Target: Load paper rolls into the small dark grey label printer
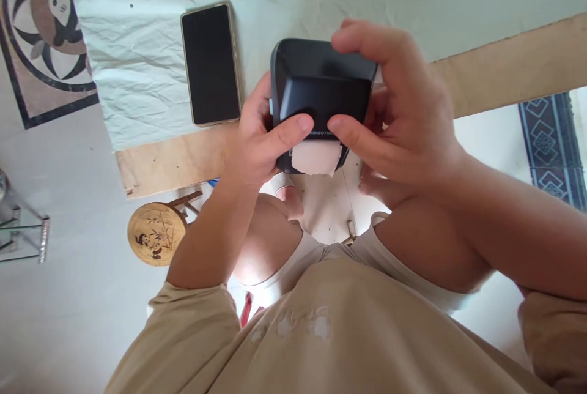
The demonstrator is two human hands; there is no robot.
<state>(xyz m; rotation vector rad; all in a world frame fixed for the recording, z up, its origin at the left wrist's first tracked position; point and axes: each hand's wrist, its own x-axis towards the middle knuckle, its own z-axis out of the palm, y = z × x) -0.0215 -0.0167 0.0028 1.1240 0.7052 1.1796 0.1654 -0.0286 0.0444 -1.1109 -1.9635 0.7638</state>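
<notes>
Between my hands is a black label printer (325, 97), held up at the table's near edge. A strip of white label paper (316, 157) sticks out of its near side. My left hand (268, 137) grips the left side, its thumb lying on top close to the printed lettering. On the other side my right hand (403, 100) holds the printer with the thumb on top and the index finger over the far right corner. The remaining fingers of both hands are partly hidden beneath and behind the printer.
A smartphone (211, 63) with a dark screen lies left of the printer on the pale green cloth (137, 63). The table's bare wooden edge (513, 63) runs along the near side. Below left stands a round wooden stool (156, 234) with a panda picture.
</notes>
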